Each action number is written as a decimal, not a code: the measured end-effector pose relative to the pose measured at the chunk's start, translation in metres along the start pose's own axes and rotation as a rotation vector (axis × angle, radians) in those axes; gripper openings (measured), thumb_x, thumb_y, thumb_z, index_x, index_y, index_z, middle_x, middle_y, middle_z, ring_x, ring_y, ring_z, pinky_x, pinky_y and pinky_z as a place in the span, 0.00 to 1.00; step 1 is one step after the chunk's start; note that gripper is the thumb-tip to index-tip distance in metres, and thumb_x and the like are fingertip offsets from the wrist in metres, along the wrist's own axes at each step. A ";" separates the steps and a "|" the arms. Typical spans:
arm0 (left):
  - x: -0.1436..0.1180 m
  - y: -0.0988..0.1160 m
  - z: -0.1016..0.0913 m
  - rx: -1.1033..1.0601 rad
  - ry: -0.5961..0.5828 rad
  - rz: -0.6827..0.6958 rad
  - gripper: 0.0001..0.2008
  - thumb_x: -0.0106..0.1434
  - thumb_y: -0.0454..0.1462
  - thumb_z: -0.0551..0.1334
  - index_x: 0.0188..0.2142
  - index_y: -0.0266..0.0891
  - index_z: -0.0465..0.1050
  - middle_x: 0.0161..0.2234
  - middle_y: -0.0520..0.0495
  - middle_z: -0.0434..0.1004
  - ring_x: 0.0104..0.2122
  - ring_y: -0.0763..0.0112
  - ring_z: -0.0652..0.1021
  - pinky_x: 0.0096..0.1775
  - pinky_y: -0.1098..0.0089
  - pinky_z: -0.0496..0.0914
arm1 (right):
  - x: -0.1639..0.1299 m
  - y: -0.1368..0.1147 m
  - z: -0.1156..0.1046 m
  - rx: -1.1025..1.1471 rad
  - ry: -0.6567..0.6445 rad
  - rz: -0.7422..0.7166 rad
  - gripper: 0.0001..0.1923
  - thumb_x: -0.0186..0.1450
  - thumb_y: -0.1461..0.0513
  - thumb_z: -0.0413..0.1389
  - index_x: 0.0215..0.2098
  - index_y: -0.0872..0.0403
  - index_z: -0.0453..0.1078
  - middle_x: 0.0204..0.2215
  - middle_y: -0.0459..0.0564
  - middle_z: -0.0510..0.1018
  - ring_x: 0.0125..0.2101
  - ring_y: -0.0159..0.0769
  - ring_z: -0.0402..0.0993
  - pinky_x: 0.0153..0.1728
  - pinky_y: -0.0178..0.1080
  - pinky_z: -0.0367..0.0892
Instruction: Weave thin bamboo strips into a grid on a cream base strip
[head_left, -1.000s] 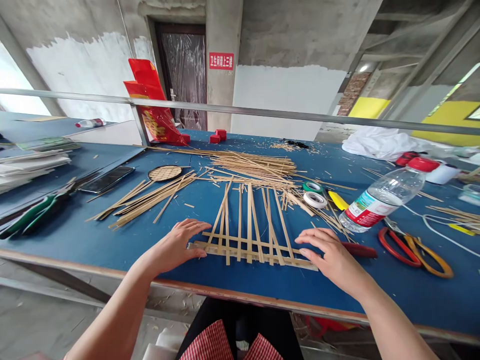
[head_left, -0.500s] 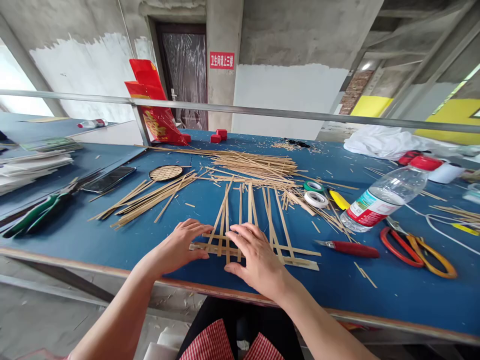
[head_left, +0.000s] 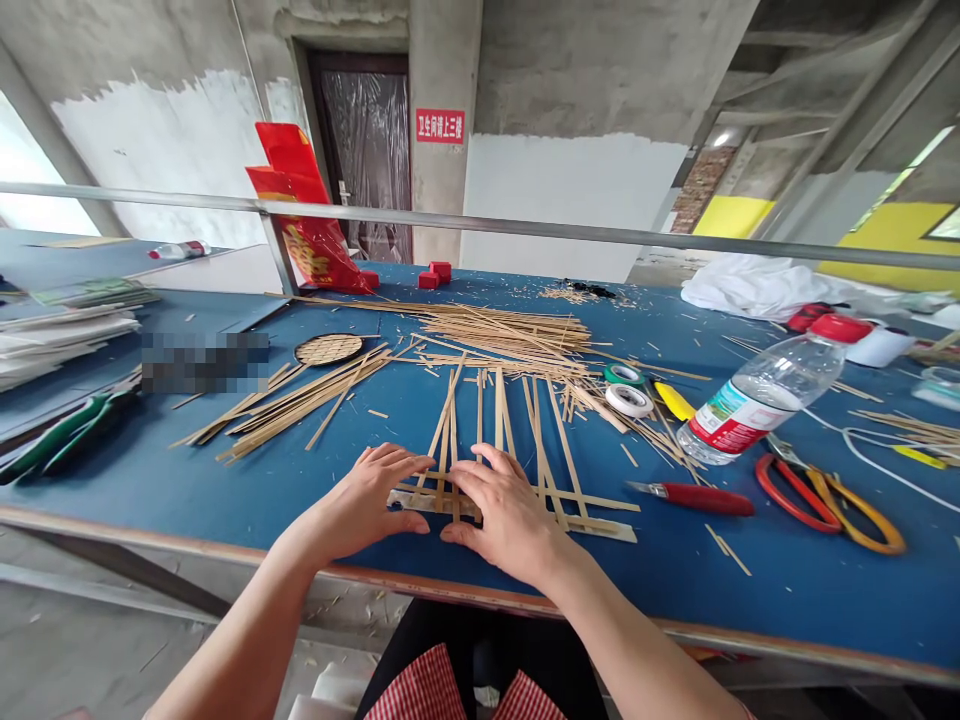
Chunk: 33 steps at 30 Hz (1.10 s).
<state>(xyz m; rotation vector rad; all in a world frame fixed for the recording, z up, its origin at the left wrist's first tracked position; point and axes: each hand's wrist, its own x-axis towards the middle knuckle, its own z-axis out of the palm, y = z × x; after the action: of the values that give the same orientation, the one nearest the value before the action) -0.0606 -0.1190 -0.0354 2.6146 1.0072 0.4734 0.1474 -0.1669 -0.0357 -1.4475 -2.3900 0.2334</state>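
Observation:
Thin bamboo strips (head_left: 538,440) stand roughly lengthwise across a couple of crosswise strips (head_left: 596,525), close to the table's near edge. Over the left part of this lattice, my left hand (head_left: 367,505) is open, its fingers stretched toward the right and its thumb apart below. My right hand (head_left: 499,510) arches over the middle strips with fingers spread and thumb apart, also open. The fingertips of both hands nearly meet around the leftmost upright strips. Whether they press on the strips is hard to see. My right hand covers part of the crosswise strips.
To the right lie a red-handled knife (head_left: 694,498), scissors (head_left: 832,500), tape rolls (head_left: 628,400) and a water bottle (head_left: 776,390). Behind are a strip pile (head_left: 502,330) and a round woven piece (head_left: 328,348). Green-handled pliers (head_left: 71,435) lie left; a metal rail (head_left: 525,224) crosses behind.
My hands have drawn slightly closer together over the lattice, the left moving right and the right moving a little left. The view has shifted slightly.

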 end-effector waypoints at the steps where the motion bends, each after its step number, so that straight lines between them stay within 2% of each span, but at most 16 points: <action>1: 0.001 0.001 0.000 0.001 -0.010 -0.009 0.29 0.53 0.50 0.61 0.52 0.43 0.61 0.49 0.45 0.68 0.50 0.61 0.65 0.51 0.58 0.57 | 0.000 0.000 0.000 0.007 0.003 0.005 0.26 0.57 0.50 0.54 0.50 0.53 0.64 0.48 0.49 0.69 0.56 0.46 0.49 0.53 0.47 0.53; 4: 0.005 0.002 0.002 0.007 -0.023 -0.038 0.29 0.53 0.50 0.61 0.53 0.44 0.61 0.50 0.45 0.66 0.51 0.59 0.64 0.51 0.58 0.57 | 0.001 0.000 0.000 0.005 0.006 0.008 0.29 0.56 0.50 0.55 0.52 0.53 0.62 0.50 0.50 0.68 0.55 0.45 0.49 0.54 0.47 0.52; 7: 0.008 0.002 0.003 0.002 -0.029 -0.013 0.31 0.52 0.49 0.62 0.54 0.45 0.59 0.52 0.45 0.65 0.52 0.60 0.64 0.52 0.59 0.57 | 0.002 -0.001 -0.002 -0.015 -0.034 -0.010 0.35 0.55 0.49 0.55 0.57 0.53 0.55 0.55 0.51 0.62 0.57 0.45 0.45 0.55 0.47 0.50; 9: 0.009 0.001 0.003 0.000 -0.043 -0.016 0.31 0.52 0.48 0.62 0.54 0.45 0.58 0.52 0.45 0.64 0.52 0.60 0.63 0.53 0.58 0.55 | 0.003 -0.002 -0.004 -0.016 -0.068 -0.019 0.35 0.57 0.50 0.54 0.59 0.53 0.51 0.55 0.51 0.61 0.58 0.45 0.43 0.55 0.47 0.49; 14: 0.008 0.002 0.002 0.004 -0.071 -0.066 0.31 0.52 0.49 0.62 0.55 0.47 0.57 0.53 0.46 0.63 0.53 0.59 0.62 0.53 0.55 0.53 | 0.003 -0.002 -0.004 -0.027 -0.065 0.035 0.34 0.58 0.50 0.53 0.59 0.55 0.52 0.54 0.57 0.61 0.58 0.46 0.46 0.54 0.47 0.51; 19: 0.008 0.004 0.001 0.011 -0.094 -0.068 0.32 0.52 0.49 0.62 0.55 0.47 0.56 0.53 0.45 0.63 0.53 0.59 0.63 0.53 0.54 0.53 | 0.001 0.000 0.002 -0.020 -0.048 0.011 0.33 0.58 0.50 0.52 0.58 0.56 0.53 0.54 0.57 0.62 0.57 0.45 0.47 0.54 0.46 0.50; 22: 0.008 0.002 0.001 0.011 -0.094 -0.061 0.33 0.52 0.51 0.61 0.56 0.48 0.56 0.53 0.45 0.63 0.53 0.58 0.63 0.53 0.53 0.53 | -0.001 -0.003 -0.004 -0.011 -0.061 0.012 0.34 0.59 0.51 0.52 0.59 0.56 0.52 0.55 0.58 0.61 0.57 0.45 0.47 0.54 0.46 0.50; 25: 0.006 0.000 0.002 0.009 -0.067 -0.047 0.34 0.51 0.52 0.61 0.56 0.47 0.55 0.54 0.45 0.62 0.53 0.58 0.62 0.53 0.54 0.53 | 0.004 -0.003 -0.020 0.014 -0.077 0.037 0.29 0.62 0.53 0.47 0.59 0.55 0.50 0.55 0.56 0.60 0.58 0.43 0.46 0.54 0.46 0.50; 28: 0.002 -0.001 0.003 0.011 -0.014 -0.057 0.33 0.52 0.51 0.61 0.55 0.46 0.56 0.54 0.44 0.62 0.53 0.58 0.63 0.53 0.55 0.54 | 0.021 0.001 -0.036 0.033 -0.103 0.073 0.26 0.64 0.60 0.42 0.60 0.55 0.48 0.54 0.54 0.63 0.58 0.40 0.45 0.55 0.46 0.49; 30: -0.001 0.000 0.005 0.015 0.032 -0.076 0.32 0.52 0.51 0.61 0.55 0.44 0.58 0.53 0.43 0.63 0.52 0.58 0.64 0.52 0.55 0.56 | 0.036 0.003 -0.039 0.038 -0.156 0.088 0.26 0.64 0.62 0.41 0.60 0.55 0.47 0.53 0.53 0.65 0.58 0.40 0.45 0.54 0.46 0.50; 33: -0.005 0.001 0.012 0.025 0.101 -0.077 0.32 0.52 0.52 0.60 0.54 0.43 0.59 0.52 0.43 0.65 0.51 0.57 0.65 0.52 0.56 0.58 | 0.054 0.004 -0.032 0.005 -0.217 0.076 0.26 0.62 0.65 0.42 0.59 0.57 0.49 0.51 0.55 0.66 0.57 0.41 0.49 0.53 0.46 0.51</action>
<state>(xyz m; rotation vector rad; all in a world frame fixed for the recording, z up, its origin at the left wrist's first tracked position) -0.0587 -0.1251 -0.0464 2.5852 1.1477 0.5832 0.1398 -0.1181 0.0038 -1.5845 -2.5013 0.4354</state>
